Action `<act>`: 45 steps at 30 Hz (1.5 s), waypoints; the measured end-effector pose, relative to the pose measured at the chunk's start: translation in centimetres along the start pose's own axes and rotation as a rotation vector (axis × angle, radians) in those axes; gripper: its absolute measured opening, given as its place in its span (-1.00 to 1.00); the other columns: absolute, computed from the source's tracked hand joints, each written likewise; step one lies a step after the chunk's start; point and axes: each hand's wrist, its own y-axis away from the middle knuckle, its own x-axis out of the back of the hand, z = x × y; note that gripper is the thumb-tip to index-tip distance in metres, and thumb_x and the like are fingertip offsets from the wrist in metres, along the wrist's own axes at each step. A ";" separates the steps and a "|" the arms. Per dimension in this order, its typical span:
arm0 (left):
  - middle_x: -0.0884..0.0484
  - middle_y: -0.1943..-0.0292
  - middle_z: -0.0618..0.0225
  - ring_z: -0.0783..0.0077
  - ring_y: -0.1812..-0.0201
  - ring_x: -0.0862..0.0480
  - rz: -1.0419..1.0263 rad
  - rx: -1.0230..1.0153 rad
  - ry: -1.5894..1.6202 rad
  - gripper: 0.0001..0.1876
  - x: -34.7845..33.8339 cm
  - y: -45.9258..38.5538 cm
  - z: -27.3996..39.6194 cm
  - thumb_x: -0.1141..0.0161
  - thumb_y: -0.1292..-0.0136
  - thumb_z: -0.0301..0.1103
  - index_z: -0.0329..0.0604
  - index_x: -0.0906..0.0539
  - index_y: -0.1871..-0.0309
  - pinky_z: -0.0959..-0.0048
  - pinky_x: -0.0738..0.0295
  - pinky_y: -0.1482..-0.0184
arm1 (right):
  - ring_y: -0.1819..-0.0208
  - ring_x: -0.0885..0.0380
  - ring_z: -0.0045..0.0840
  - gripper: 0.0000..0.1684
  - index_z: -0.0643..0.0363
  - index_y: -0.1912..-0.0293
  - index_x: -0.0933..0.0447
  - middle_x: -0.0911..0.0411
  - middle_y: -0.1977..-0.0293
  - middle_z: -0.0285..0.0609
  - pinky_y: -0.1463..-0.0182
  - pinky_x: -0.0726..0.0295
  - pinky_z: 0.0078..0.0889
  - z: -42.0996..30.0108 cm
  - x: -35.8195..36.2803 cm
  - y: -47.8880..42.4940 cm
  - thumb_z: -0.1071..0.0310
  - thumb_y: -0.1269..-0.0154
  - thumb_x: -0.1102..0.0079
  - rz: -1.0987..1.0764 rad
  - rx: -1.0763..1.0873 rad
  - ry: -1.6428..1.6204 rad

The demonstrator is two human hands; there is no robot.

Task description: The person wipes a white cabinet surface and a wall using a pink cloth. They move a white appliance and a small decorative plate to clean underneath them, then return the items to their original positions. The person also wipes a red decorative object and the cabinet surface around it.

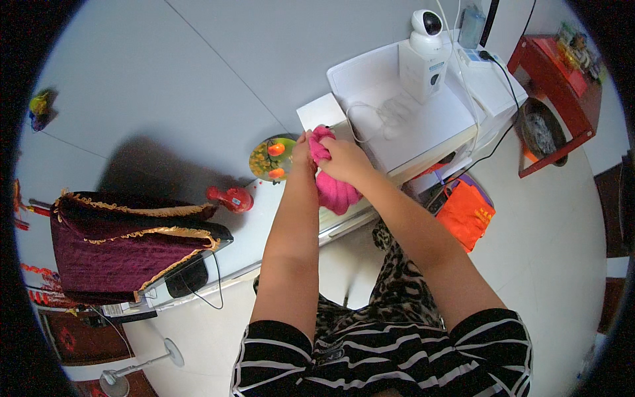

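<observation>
Both arms reach forward over a white cabinet top. A bright pink cloth [338, 194], seemingly a towel, is bunched between my hands. My right hand [346, 161] grips its upper part from the right, and the lower part bulges out in thick folds below. My left hand [303, 151] is against the cloth's left side; its fingers are partly hidden by the cloth. Just beyond the hands stands a white box [321, 113]. Left of my left hand, a round decorated plate [259, 161] with orange persimmon ornaments leans near the wall.
A white tray-like stand [421, 131] holds cables and a security camera [427, 30] on its box. A red vase [233, 198] lies near a maroon fringed cover [109, 258]. An orange bag [465, 213] and a red wooden stand [560, 99] are to the right.
</observation>
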 end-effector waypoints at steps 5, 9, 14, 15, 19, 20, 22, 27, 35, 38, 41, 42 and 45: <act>-0.65 -0.02 0.22 0.25 0.02 -0.63 0.280 0.121 -0.430 -0.38 -6.2 4.3 1.5 -0.17 -0.38 0.00 -0.23 -0.43 -0.36 0.24 -0.56 0.03 | 0.13 -0.61 -0.01 -0.54 0.08 -0.03 -0.51 -0.63 0.20 0.13 0.02 -0.55 0.01 6.5 -4.3 7.1 0.16 -0.12 -0.22 -0.038 -0.242 -0.413; -0.66 -0.06 0.11 0.29 0.01 -0.64 0.248 -0.154 -0.814 -0.29 -1.1 3.2 2.9 -0.21 -0.33 0.02 -0.32 -0.38 -0.37 0.29 -0.51 -0.05 | 0.07 -0.59 -0.03 -0.42 0.06 -0.18 -0.45 -0.61 0.13 0.13 -0.05 -0.53 -0.01 6.3 -7.9 9.1 0.17 -0.14 -0.23 -0.047 -0.445 -0.358; -0.32 -0.36 -0.23 -0.11 -0.40 -0.33 0.285 -0.424 -1.041 -0.03 -4.4 4.5 3.4 -0.32 -0.14 0.16 -0.36 -0.23 -0.44 0.17 -0.26 -0.38 | -0.33 -0.20 0.23 -0.14 0.12 -0.39 -0.23 -0.01 -0.44 0.24 -0.34 -0.30 0.16 9.2 -11.1 8.3 0.00 -0.18 -0.30 0.228 -0.195 0.134; -0.22 -0.40 -0.26 -0.14 -0.42 -0.26 0.308 -0.381 -1.090 0.04 -5.2 5.1 3.6 -0.33 -0.09 0.21 -0.32 -0.18 -0.47 0.16 -0.23 -0.40 | -0.36 -0.15 0.21 -0.11 0.11 -0.40 -0.23 0.00 -0.44 0.23 -0.36 -0.24 0.20 9.5 -11.8 8.4 -0.02 -0.18 -0.30 0.121 -0.225 0.237; 0.06 -0.48 -0.34 -0.26 -0.49 -0.07 0.356 -0.251 -1.234 0.24 -11.3 7.9 5.5 -0.36 0.08 0.38 -0.19 -0.04 -0.53 0.17 -0.17 -0.45 | -0.47 0.03 0.11 -0.08 0.07 -0.41 -0.23 0.02 -0.46 0.20 -0.42 -0.06 0.34 11.5 -14.4 8.9 -0.10 -0.15 -0.29 -0.129 -0.235 0.429; 0.11 -0.48 -0.36 -0.27 -0.50 -0.04 0.352 -0.216 -1.260 0.28 -12.1 7.9 5.4 -0.37 0.12 0.40 -0.16 -0.02 -0.54 0.17 -0.17 -0.45 | -0.47 0.02 0.12 -0.12 0.07 -0.40 -0.25 0.01 -0.46 0.20 -0.42 -0.07 0.33 12.1 -14.6 9.0 -0.08 -0.18 -0.26 -0.134 -0.206 0.438; 0.12 -0.49 -0.34 -0.24 -0.50 -0.05 0.383 -0.178 -1.347 0.25 -13.7 8.0 5.4 -0.38 0.11 0.39 -0.11 -0.04 -0.54 0.19 -0.19 -0.44 | -0.46 -0.01 0.13 -0.23 0.09 -0.35 -0.30 -0.01 -0.45 0.22 -0.42 -0.09 0.30 13.4 -15.2 9.0 -0.01 -0.23 -0.20 -0.109 -0.167 0.458; 0.09 -0.49 -0.30 -0.21 -0.48 -0.10 0.395 -0.021 -1.438 0.19 -13.6 7.2 5.9 -0.39 0.09 0.28 -0.06 -0.05 -0.54 0.17 -0.23 -0.42 | -0.39 -0.16 0.11 -0.58 0.12 -0.10 -0.49 -0.10 -0.42 0.18 -0.37 -0.24 0.22 13.2 -14.7 7.9 0.19 -0.31 -0.04 -0.106 -0.154 0.469; 0.12 -0.49 -0.33 -0.24 -0.52 0.04 0.404 -0.041 -1.442 0.15 -10.3 7.3 5.3 -0.33 0.11 0.25 -0.05 -0.06 -0.51 0.12 -0.17 -0.44 | -0.19 -0.37 -0.02 -0.68 0.07 -0.01 -0.54 -0.34 -0.23 0.03 -0.13 -0.51 0.04 13.0 -13.2 9.1 0.26 -0.28 -0.05 -0.082 -0.063 0.458; -0.12 -0.33 -0.47 -0.42 -0.37 -0.21 0.424 -0.190 -1.499 0.16 -10.2 7.2 4.3 -0.33 0.13 0.30 -0.21 -0.10 -0.46 0.03 -0.17 -0.40 | -0.18 -0.38 -0.03 -0.66 0.08 -0.02 -0.54 -0.36 -0.21 0.02 -0.10 -0.53 0.04 12.9 -13.0 9.1 0.25 -0.27 -0.07 -0.144 -0.058 0.474; -0.21 -0.28 -0.45 -0.39 -0.32 -0.29 0.457 -0.233 -1.494 0.16 -10.5 7.3 3.8 -0.37 0.16 0.26 -0.22 -0.13 -0.45 0.04 -0.23 -0.37 | -0.16 -0.41 -0.03 -0.64 0.10 -0.03 -0.52 -0.36 -0.22 0.03 -0.07 -0.54 0.04 13.0 -13.1 9.5 0.25 -0.26 -0.07 -0.193 -0.045 0.489; -0.24 -0.26 -0.43 -0.36 -0.30 -0.32 0.439 -0.216 -1.469 0.16 -10.7 7.5 4.1 -0.39 0.18 0.24 -0.22 -0.15 -0.45 0.05 -0.26 -0.36 | -0.15 -0.41 -0.03 -0.64 0.11 -0.03 -0.52 -0.36 -0.22 0.04 -0.06 -0.55 0.03 13.1 -13.3 9.8 0.25 -0.26 -0.08 -0.201 -0.037 0.492; -0.34 -0.21 -0.34 -0.28 -0.25 -0.40 0.417 -0.223 -1.406 0.16 -10.3 8.3 4.5 -0.44 0.22 0.20 -0.22 -0.17 -0.44 0.08 -0.33 -0.31 | -0.11 -0.44 -0.02 -0.65 0.12 -0.02 -0.51 -0.34 -0.25 0.10 -0.06 -0.55 0.02 13.4 -13.6 10.4 0.24 -0.26 -0.07 -0.156 -0.022 0.506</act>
